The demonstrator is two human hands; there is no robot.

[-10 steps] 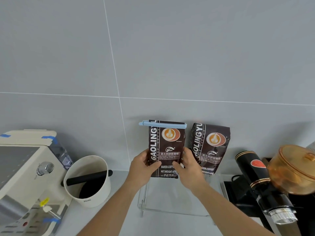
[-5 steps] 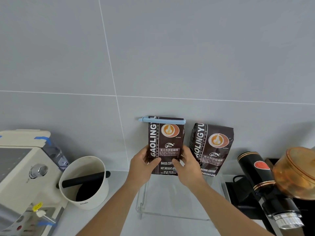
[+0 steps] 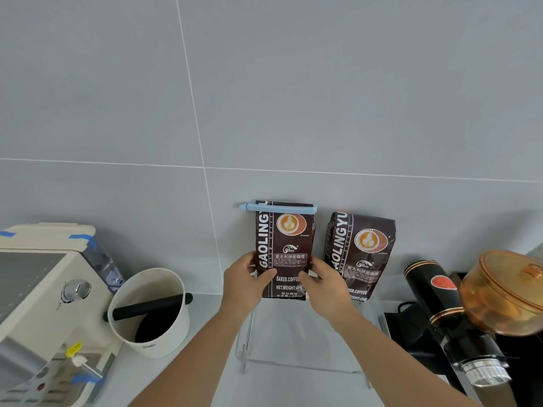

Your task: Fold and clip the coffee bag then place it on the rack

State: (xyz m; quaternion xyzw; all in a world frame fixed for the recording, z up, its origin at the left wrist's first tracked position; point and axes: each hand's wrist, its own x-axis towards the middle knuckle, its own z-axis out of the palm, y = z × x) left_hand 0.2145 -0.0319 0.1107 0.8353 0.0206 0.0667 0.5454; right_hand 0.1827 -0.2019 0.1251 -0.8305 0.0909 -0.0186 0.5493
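Observation:
A dark brown coffee bag (image 3: 286,245) stands upright at the back left of a clear acrylic rack (image 3: 293,336), against the grey wall. Its folded top is closed with a light blue clip (image 3: 277,207). My left hand (image 3: 245,282) grips the bag's lower left edge and my right hand (image 3: 324,284) grips its lower right edge. The bag's bottom edge sits at the rack's top surface; whether it rests there I cannot tell.
A second, unclipped coffee bag (image 3: 360,254) leans on the rack to the right. A white knock box (image 3: 150,312) with a black bar and a cream espresso machine (image 3: 44,304) are at left. A black grinder (image 3: 446,315) with an amber hopper (image 3: 505,292) is at right.
The bag, held in both hands, has moved slightly back toward the wall and up in view. The camera has shifted a little, sliding the scene.

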